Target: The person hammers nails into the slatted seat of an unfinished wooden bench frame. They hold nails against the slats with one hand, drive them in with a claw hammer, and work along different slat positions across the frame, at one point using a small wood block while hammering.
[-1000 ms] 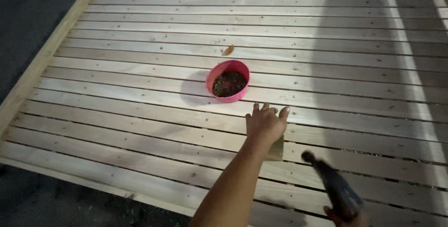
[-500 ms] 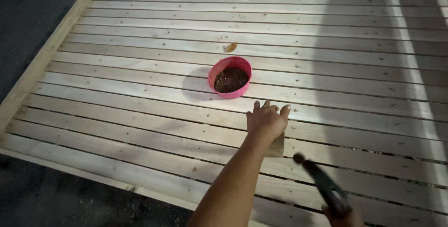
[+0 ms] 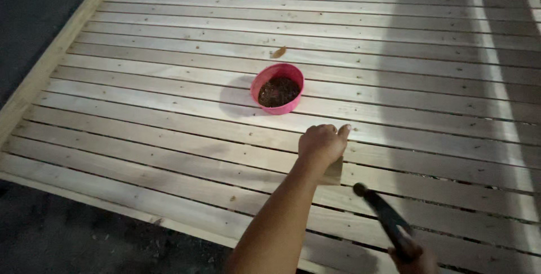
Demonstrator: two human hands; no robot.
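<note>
Head view: slatted wooden deck (image 3: 169, 139) of pale planks running left to right, narrow gaps between them; its left edge is a raised border board running from the near-left corner up toward the far-left, dark ground beyond it and along the near edge. Wide bare planking lies to the left of the hands and across the far side; a broad shadow band covers the right part of the deck. Left hand (image 3: 322, 143), fingers curled and knuckles up, presses down on a small wooden block (image 3: 333, 174) near the middle of the deck toward the near edge; only the block's near corner shows below the palm, the rest hidden. Right hand (image 3: 414, 254), cut off by the bottom edge, is closed round the handle of a dark hammer (image 3: 380, 212); its head hangs just right of the block, contact with the deck not discernible. Pink bowl (image 3: 278, 88) with dark, indistinct contents stands a few planks beyond the left hand, apart from it. A small brown leaf-like scrap (image 3: 279, 52) lies just beyond the bowl. No labels or signs legible
</note>
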